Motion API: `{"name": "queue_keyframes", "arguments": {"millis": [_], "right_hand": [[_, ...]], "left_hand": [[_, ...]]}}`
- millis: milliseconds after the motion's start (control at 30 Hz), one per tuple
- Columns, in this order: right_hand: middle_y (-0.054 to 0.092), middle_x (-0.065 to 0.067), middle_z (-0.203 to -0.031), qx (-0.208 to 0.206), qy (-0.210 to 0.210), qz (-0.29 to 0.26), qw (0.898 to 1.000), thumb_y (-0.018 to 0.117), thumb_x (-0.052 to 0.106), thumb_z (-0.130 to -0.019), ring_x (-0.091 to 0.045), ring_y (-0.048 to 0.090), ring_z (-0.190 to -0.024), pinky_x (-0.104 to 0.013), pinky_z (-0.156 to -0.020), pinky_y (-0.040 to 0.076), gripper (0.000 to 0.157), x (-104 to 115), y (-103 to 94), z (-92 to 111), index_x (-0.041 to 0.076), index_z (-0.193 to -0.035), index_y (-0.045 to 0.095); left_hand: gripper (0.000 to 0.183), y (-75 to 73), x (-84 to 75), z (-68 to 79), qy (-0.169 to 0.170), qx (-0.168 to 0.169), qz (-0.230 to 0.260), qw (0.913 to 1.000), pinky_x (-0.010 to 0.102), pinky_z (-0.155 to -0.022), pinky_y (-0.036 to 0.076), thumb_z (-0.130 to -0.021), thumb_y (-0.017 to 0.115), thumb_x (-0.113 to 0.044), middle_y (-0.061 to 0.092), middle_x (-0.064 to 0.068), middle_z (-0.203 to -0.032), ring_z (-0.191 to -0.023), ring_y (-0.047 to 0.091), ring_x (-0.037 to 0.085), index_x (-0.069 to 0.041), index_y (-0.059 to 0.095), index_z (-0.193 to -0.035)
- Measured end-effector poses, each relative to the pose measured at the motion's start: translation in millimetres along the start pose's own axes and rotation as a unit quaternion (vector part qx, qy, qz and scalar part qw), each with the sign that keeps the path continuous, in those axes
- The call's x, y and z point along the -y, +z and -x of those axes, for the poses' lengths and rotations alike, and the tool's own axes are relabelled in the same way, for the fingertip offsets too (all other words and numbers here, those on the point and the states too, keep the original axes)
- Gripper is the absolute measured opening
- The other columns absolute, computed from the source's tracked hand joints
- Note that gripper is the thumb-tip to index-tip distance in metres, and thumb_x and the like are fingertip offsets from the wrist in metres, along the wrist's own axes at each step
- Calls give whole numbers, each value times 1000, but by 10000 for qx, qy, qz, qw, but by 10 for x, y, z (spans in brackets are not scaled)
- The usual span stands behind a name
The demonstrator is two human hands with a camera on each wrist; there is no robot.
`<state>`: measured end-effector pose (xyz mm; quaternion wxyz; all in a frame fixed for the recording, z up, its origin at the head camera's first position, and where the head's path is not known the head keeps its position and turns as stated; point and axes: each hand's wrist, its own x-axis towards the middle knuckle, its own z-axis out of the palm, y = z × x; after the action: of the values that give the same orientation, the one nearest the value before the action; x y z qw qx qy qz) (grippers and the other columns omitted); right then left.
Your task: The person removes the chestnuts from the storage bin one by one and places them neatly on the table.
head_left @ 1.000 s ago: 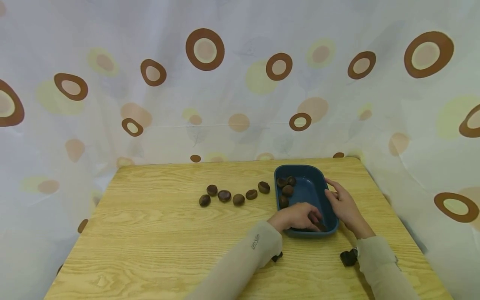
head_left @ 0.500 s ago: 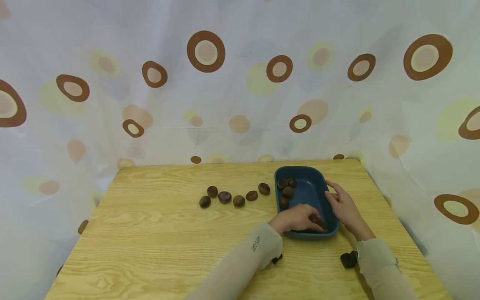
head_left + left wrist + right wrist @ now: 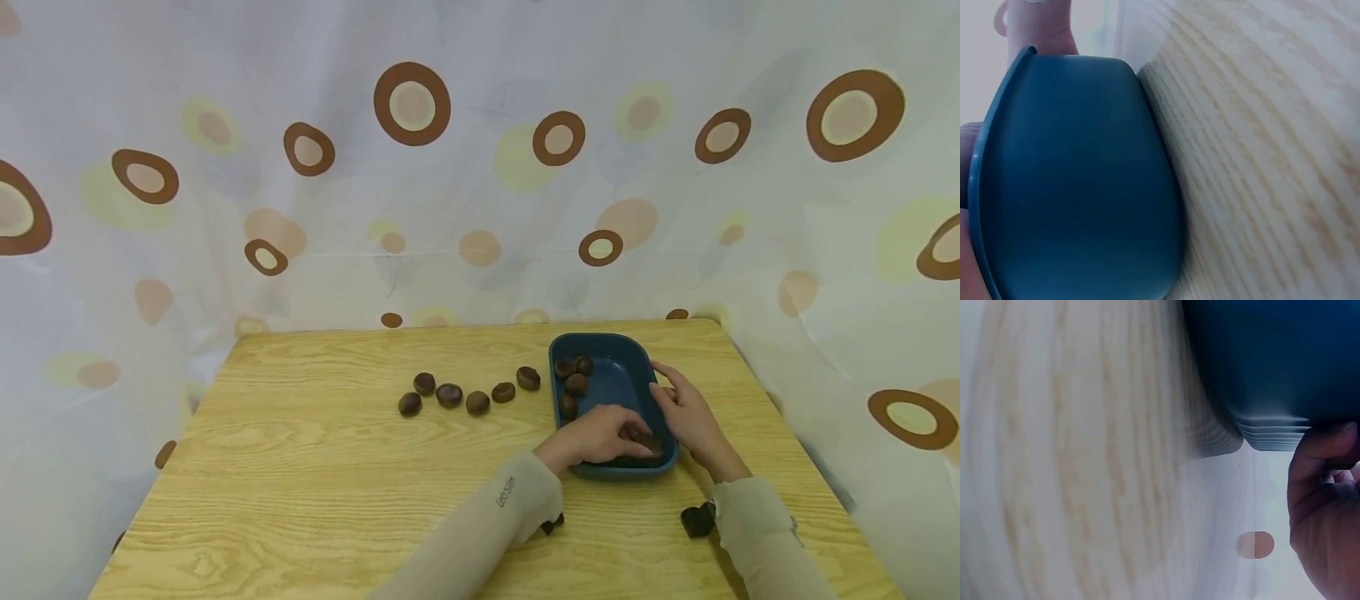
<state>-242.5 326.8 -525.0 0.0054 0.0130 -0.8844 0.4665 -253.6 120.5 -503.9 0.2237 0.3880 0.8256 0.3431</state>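
Blue tray (image 3: 615, 382) sits right on the table (image 3: 322, 500), long axis running near to far; right hand (image 3: 692, 421) grips its right wall, fingers bent; left hand (image 3: 596, 435) is inside, whether pinching a chestnut (image 3: 651, 443) I cannot tell.

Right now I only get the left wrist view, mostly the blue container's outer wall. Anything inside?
Observer: Yes, the head view shows at least four brown nuts along the left side of the container.
Operator: Any outside?
Observer: Six lie on the tabletop, left of it.
Operator: Where do the fingers reach?
Observer: The left hand dips into its near right corner; whether it holds a nut is unclear.
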Motion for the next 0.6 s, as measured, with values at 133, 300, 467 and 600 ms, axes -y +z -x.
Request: {"name": "queue_keyframes", "arguments": {"millis": [133, 300, 467, 600], "right_hand": [[70, -29, -105, -37, -39, 15, 10000, 40, 30, -114, -11, 61, -77, -24, -64, 48, 56, 3, 2, -2, 5, -163, 28], [72, -26, -101, -44, -89, -43, 9999, 41, 29, -114, -7, 62, -73, -25, -61, 49, 56, -15, -2, -13, 5, -163, 28], [69, -34, -118, 8, -189, -96, 9998, 40, 29, -114, 2, 66, -84, -22, -71, 55, 57, -21, 0, -10, 3, -163, 27], [66, -35, -126, 54, -181, -91, 9998, 40, 31, -114, 8, 63, -90, -17, -77, 53, 57, -39, 1, -14, 4, -163, 27]], "left_hand": [[36, -5, 13, 1, 117, -238, 64, 9996, 10, -82, 50, -102, 67, -33, 71, -6, -119, -100, 65, -1, -15, 69, -133], [37, -33, 4, 6, 225, -508, 299, 9980, 12, -79, 51, -102, 68, -34, 68, -7, -115, -93, 61, -3, -16, 68, -134], [36, -58, -8, 28, 206, -672, 600, 9957, 13, -79, 52, -101, 70, -32, 67, -8, -116, -94, 63, -3, -18, 68, -133], [36, -94, -35, 64, 227, -740, 833, 9935, 14, -79, 53, -100, 70, -31, 67, -7, -115, -93, 63, -3, -16, 69, -133]]}}
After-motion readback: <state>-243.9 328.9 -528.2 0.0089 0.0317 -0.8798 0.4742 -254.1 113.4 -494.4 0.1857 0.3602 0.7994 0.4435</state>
